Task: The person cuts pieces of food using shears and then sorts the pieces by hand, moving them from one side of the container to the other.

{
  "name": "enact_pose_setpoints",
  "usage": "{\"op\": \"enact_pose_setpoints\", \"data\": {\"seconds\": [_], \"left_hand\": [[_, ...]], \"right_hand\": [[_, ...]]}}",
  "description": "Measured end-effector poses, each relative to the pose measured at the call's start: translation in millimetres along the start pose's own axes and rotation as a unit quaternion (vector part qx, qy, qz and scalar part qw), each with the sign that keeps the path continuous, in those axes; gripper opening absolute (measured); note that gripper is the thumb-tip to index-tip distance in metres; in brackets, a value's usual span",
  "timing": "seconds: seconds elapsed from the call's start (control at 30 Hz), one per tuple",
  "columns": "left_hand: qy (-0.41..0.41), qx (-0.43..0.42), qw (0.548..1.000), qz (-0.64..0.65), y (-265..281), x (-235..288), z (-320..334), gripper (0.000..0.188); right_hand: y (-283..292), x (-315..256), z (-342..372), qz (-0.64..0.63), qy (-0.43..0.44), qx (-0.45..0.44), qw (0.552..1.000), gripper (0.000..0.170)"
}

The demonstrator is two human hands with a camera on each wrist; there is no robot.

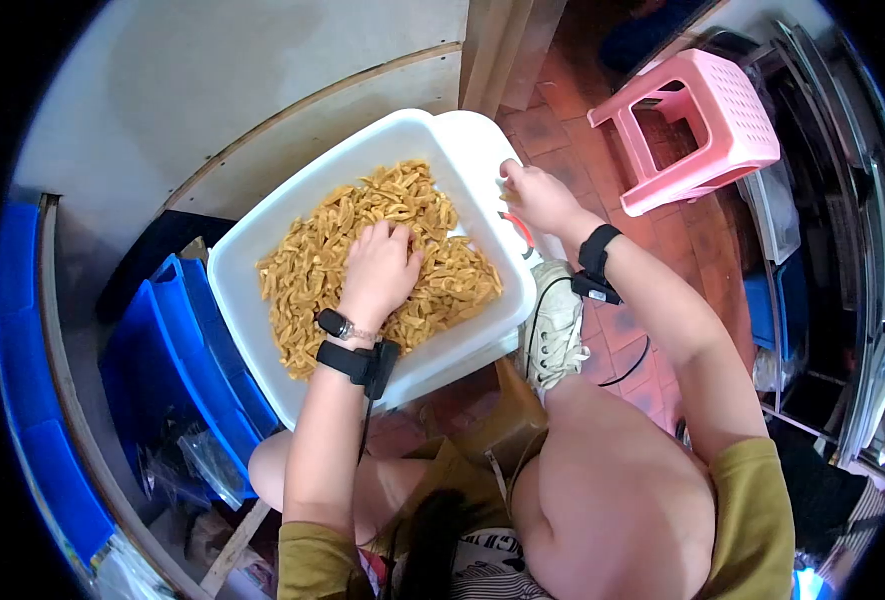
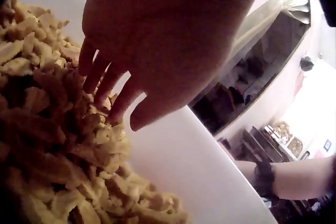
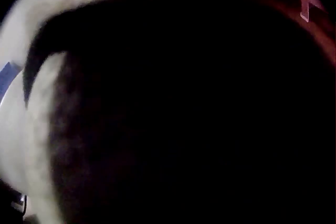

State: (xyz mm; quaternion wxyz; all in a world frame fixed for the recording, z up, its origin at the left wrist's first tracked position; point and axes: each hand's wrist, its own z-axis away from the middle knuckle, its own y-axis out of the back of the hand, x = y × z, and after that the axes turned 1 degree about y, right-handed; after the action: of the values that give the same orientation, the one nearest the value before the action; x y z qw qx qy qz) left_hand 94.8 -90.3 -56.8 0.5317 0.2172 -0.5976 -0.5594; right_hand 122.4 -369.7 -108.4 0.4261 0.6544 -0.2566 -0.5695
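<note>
Strips [image 1: 308, 290], yellow-brown, lay loose in a white tub [image 1: 313, 195], beneath and all around the left hand [image 1: 378, 270]. The left hand's fingers were apart and slightly bent, tips down at the pieces, clamped on nothing that could be made out. The right hand [image 1: 543, 200] was outside the tub, to the right of the left hand, fingers curled; could not tell whether it gripped anything, its wrist view being mostly black. Progress, judged: loosening or spreading by hand appeared under way; strips covered most of the tub floor, but small bare gaps to the right of the left hand and an uneven surface suggested evening-out was left. No strips seen set aside near either hand. Materials: strips short, curved, irregular, rough-edged, some lying overlapped; tub smooth, apparently plastic, rounded corners, broad rim. Just below the right hand, a curved red piece [image 1: 519, 232], material unclear. Farther off, beyond the right hand, a pink stool [image 1: 713, 125], perforated seat, glossy; to the left of the left hand, outside the tub, blue bins [image 1: 178, 340], smooth and straight-walled
</note>
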Motion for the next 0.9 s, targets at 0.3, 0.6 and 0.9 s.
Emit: {"op": "enact_pose_setpoints", "data": {"seconds": [0.3, 0.6, 0.9], "left_hand": [[-0.072, 0.081, 0.992, -0.068, -11.3, -4.7, -16.3, 0.036], [-0.044, 0.142, 0.987, 0.055, 5.2, -23.5, -10.9, 0.026], [-0.087, 0.13, 0.987, 0.045, 26.0, -7.7, -32.7, 0.028]], "right_hand": [[-9.2, 3.2, -4.9, 0.115, -0.02, -0.04, 0.992, 0.025], [25.8, -1.8, 8.1, -0.265, -0.143, 0.1, 0.948, 0.046], [38.6, -103.3, -1.3, -0.091, 0.036, 0.045, 0.994, 0.053]]}}
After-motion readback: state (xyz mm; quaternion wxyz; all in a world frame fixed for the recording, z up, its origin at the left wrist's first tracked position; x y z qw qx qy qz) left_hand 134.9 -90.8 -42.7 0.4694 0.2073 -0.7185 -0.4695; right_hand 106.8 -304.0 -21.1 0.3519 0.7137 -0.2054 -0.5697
